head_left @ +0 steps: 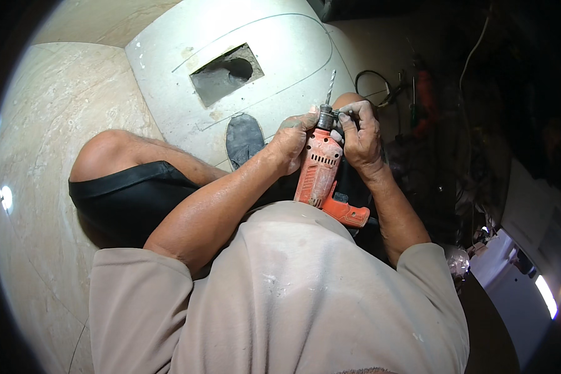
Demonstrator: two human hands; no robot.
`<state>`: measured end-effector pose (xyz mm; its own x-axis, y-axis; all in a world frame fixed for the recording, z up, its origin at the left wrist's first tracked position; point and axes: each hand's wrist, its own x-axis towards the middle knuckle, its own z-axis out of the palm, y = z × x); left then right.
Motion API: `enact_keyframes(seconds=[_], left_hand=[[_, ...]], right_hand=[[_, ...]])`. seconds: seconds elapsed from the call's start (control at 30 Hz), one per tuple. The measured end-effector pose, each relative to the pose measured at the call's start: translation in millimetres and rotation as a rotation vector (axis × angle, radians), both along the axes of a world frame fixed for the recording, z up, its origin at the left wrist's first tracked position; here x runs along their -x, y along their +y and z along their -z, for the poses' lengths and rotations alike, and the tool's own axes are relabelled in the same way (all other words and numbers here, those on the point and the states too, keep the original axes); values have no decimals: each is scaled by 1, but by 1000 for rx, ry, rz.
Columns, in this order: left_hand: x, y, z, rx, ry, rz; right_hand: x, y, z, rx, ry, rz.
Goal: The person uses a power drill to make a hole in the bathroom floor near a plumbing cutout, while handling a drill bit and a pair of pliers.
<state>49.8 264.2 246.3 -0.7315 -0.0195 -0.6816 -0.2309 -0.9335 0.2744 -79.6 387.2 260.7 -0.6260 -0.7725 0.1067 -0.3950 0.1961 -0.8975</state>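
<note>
A dusty orange power drill rests against my body with its bit pointing away from me. From its dark metal chuck a silvery drill bit sticks out. My left hand is closed round the front of the drill, thumb up beside the chuck. On the other side, my right hand pinches a small dark chuck key against the chuck; the fingers partly hide it. Neither hand is on the drill's handle, which points to the right.
Beyond the drill lies a pale floor tile with a rectangular cutout showing a round pipe opening. A curved line is drawn around it. My dark shoe stands nearby. A black cable and a red tool lie at the dim right.
</note>
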Motion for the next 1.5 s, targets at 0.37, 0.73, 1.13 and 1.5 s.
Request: enact_keyframes(seconds=[0.37,0.73,1.13,1.5], left_hand=[[3,-2,-9,-11,18,19],[4,-2,-1,-69,57,10],[6,-3,-7,11,46,68],[-1,14,-5,345,56,45]], right_hand=[[15,5,5,45,54,-131],[20,4,7,100,66,-231],[48,-11,-9,111,406,-510],[35,-15,3,17,425,-481]])
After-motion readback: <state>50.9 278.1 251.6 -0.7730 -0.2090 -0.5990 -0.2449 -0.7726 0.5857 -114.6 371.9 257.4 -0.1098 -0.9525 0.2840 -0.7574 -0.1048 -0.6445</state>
